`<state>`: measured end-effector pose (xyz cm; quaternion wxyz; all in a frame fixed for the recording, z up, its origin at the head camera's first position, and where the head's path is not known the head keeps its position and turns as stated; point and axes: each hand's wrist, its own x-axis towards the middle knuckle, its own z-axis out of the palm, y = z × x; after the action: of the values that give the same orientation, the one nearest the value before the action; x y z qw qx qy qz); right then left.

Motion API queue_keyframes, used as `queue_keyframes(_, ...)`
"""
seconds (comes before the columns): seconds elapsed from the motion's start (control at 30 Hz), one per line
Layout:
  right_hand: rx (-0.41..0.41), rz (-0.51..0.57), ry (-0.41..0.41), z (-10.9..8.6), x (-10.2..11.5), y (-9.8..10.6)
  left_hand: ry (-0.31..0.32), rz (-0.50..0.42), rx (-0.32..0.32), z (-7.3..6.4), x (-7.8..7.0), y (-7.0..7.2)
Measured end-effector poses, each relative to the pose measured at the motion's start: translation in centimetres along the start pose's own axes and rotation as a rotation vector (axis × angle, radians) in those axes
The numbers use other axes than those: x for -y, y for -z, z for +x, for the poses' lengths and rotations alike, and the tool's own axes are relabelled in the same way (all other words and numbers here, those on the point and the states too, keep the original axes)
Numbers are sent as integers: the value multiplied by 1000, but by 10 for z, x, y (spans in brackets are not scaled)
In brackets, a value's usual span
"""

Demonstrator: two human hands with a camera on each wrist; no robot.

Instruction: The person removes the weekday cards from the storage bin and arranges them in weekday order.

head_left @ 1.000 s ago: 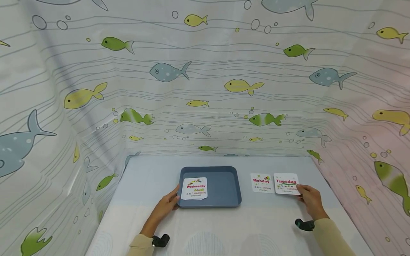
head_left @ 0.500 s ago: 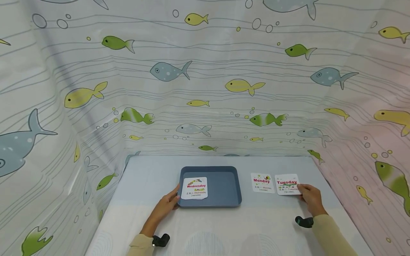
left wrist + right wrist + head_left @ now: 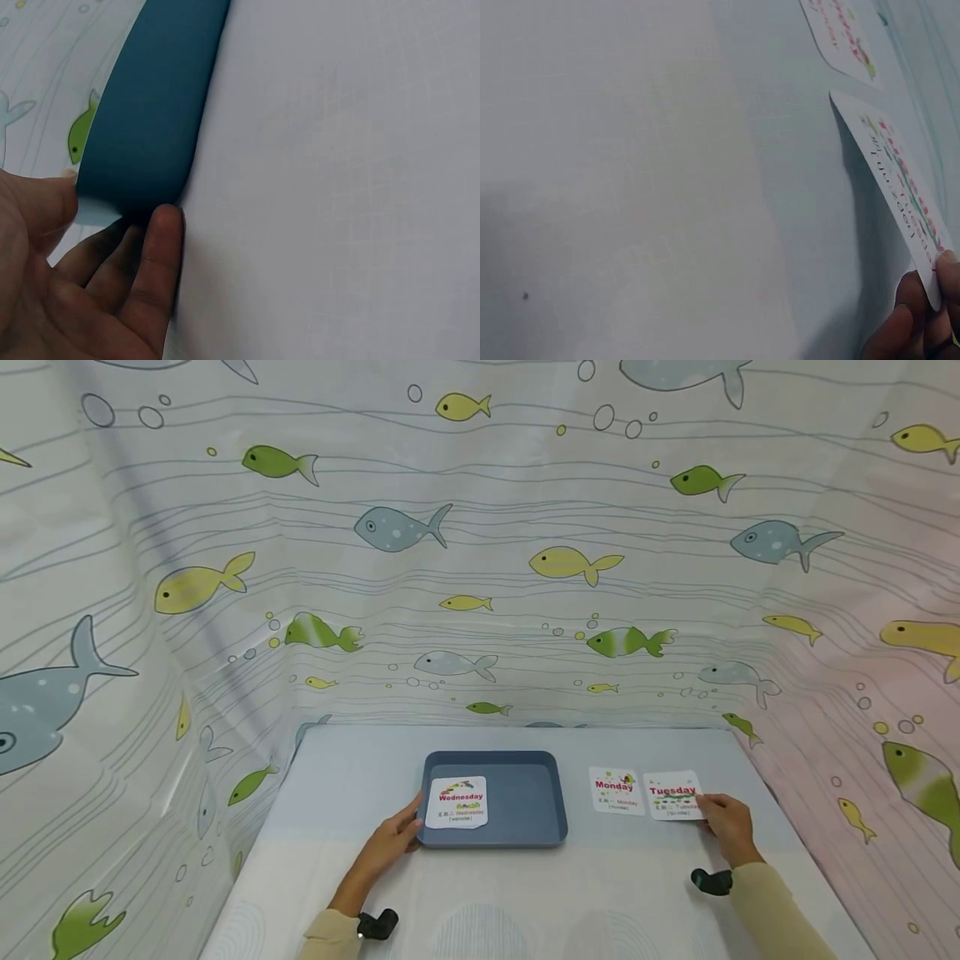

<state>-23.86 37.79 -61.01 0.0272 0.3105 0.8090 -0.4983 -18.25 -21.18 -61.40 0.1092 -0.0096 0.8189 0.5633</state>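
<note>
My left hand grips the left end of a blue-grey tray, thumb at the rim and fingers low against the outer wall in the left wrist view. On the tray's left half lies a white square card reading Wednesday. To the tray's right, a Monday card lies on the table. Just beside it is the Tuesday card, whose right edge my right hand pinches between thumb and fingers. The right wrist view shows that Tuesday card tilted, with a shadow beneath its near edge.
A pale cloth with faint arc patterns covers the table. Fish-printed curtains close off the back and both sides. Black wrist-worn devices sit on both wrists.
The Tuesday card in my right hand has shifted very slightly right and toward me, off the Monday card's edge. My left hand and the tray stay in place.
</note>
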Motion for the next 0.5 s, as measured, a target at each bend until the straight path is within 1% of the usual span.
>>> queue_keyframes(0.2,-39,-33,1,2,1,-2,-6,0,2,1,-2,1)
queue_keyframes(0.5,-94,-77,28,4,-4,-6,-20,21,8,0,4,0)
